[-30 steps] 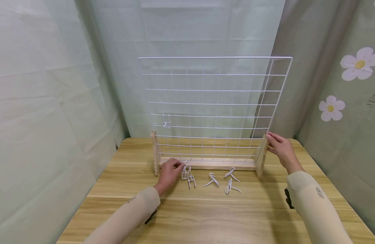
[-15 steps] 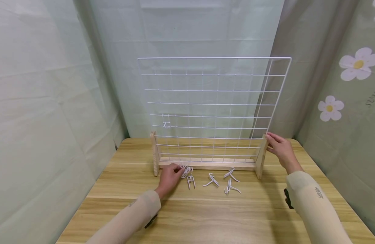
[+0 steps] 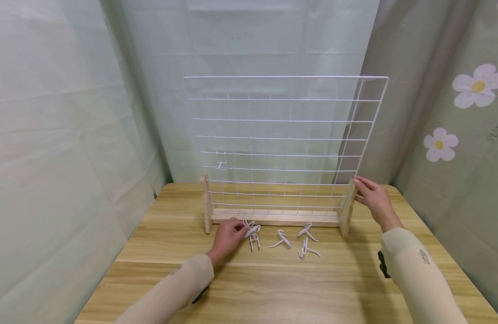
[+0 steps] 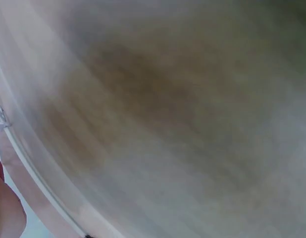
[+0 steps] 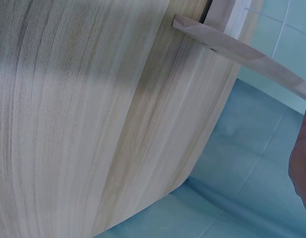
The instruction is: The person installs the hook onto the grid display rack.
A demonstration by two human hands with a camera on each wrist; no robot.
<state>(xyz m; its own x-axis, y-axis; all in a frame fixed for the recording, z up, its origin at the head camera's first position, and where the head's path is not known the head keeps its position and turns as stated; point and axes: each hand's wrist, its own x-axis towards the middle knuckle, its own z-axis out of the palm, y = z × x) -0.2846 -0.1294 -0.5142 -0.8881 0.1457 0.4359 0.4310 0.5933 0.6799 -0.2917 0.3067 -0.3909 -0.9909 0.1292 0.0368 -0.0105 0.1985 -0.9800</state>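
Observation:
Near the front left of the rack's base, my left hand (image 3: 228,238) pinches a white double-prong wire hook (image 3: 251,230) between thumb and fingers. That hook overlaps another hook (image 3: 255,245) lying on the table; whether they touch I cannot tell. My right hand (image 3: 376,202) grips the top of the right wooden upright (image 3: 346,210), thumb in front. The white wire grid (image 3: 289,155) stands upright in this wooden stand, with one hook (image 3: 221,164) hanging at its left. In the right wrist view, the upright (image 5: 242,52) meets the hand at the right edge.
On the table, more white hooks lie before the base: one hook (image 3: 281,239) at centre, another hook (image 3: 307,231) to its right and a third hook (image 3: 307,249) below that. The wooden base bar (image 3: 273,218) runs behind them. Pale green cloth (image 3: 249,36) encloses the table.
My left hand has come down a little toward me, and its hook has tilted and shifted right over the hook on the table. My right hand stays on the upright.

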